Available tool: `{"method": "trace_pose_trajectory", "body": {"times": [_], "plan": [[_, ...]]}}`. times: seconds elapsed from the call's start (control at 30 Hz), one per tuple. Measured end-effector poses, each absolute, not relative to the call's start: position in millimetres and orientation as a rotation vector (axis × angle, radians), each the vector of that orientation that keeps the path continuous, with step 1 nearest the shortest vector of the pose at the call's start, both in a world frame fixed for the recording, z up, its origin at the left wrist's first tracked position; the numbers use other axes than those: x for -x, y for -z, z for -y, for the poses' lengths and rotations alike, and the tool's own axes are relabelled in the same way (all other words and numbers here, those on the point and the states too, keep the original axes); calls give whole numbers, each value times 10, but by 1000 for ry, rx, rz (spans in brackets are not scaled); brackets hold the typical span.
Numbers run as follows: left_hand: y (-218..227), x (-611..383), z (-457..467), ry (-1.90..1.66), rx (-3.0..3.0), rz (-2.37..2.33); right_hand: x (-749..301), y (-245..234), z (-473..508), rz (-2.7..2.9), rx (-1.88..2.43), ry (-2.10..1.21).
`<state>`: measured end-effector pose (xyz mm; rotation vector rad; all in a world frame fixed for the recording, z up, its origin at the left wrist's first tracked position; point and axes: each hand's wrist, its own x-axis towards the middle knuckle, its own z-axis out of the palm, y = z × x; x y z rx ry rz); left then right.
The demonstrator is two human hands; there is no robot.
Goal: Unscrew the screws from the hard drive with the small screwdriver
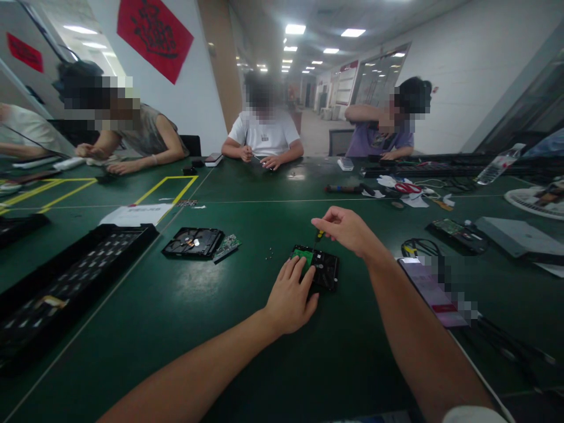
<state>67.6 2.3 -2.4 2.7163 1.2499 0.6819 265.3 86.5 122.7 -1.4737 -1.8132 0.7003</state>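
A black hard drive [328, 271] with a green circuit board [302, 254] lies on the green table in front of me. My left hand [291, 294] rests on it, fingers spread out over the board and the drive's near left part. Above the drive's far edge, my right hand [346, 230] pinches a small screwdriver [319, 236] with a yellow and black handle, pointing down. Whether its tip touches a screw is too small to tell. Several tiny screws [269, 254] lie left of the drive. Farther left sit another hard drive [194, 242] and a loose circuit board [227, 247].
A long black tray [79, 276] stands at the left. To the right are a phone [434, 294], cables, a third drive [458, 234] and a grey box [522, 238]. Red scissors [408, 188] and a bottle [500, 164] lie farther back. Several people sit across the table.
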Motion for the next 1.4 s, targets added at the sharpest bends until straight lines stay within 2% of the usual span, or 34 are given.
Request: {"method": "trace_pose_trajectory", "body": {"times": [0.2, 0.53, 0.73, 0.87, 1.0, 1.23, 1.4], "plan": [[22, -678, -29, -663, -2713, -1252, -2602, -1215, -882, 1824, 1400, -725], [8, -679, -24, -641, -2740, -1255, -2542, -1241, -851, 1573, 1271, -1201], [14, -670, -28, -643, -2740, -1258, -2580, -1223, -854, 1762, 1417, -890], [14, -674, -27, -660, -2733, -1248, -2593, -1222, -853, 1735, 1437, -807], [10, -675, -25, -673, -2727, -1245, -2581, -1251, -829, 1833, 1321, -845], [29, -673, -30, -671, -2737, -1253, -2526, -1210, -868, 1613, 1245, -1190], [37, -674, -34, -688, -2725, -1244, -2602, -1228, -859, 1724, 1291, -1023]]}}
